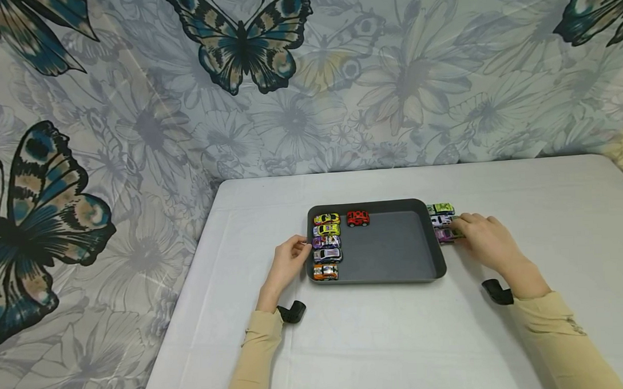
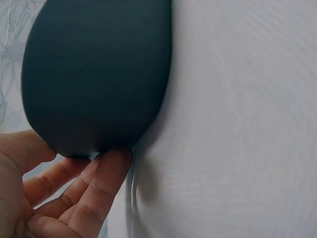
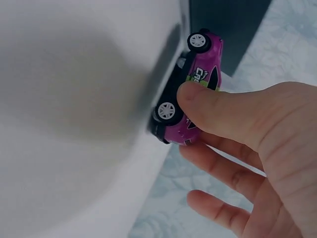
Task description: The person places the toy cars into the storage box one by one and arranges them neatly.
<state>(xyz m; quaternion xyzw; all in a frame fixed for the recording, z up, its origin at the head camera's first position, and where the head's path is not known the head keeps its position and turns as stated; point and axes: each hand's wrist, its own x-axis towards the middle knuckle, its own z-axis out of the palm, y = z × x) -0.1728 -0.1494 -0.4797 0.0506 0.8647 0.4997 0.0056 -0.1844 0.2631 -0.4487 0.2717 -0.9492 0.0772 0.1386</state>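
Observation:
A dark grey tray (image 1: 385,243) lies on the table. Inside, along its left side, several toy cars stand in a column, from a yellow car (image 1: 326,218) at the back to an orange car (image 1: 325,272) at the front. A red toy car (image 1: 357,218) stands to the right of the rearmost one. My left hand (image 1: 291,257) holds the tray's left edge between thumb and fingers. Beyond the tray's right side, my right hand (image 1: 485,240) pinches a purple toy car (image 3: 214,59), thumb against its side. A white car (image 1: 441,220) and a green car (image 1: 439,209) sit just behind it.
A white cloth covers the table (image 1: 378,341). Behind it hangs a backdrop (image 1: 299,132) with butterflies and flowers. Black wrist devices (image 1: 293,312) show below both hands.

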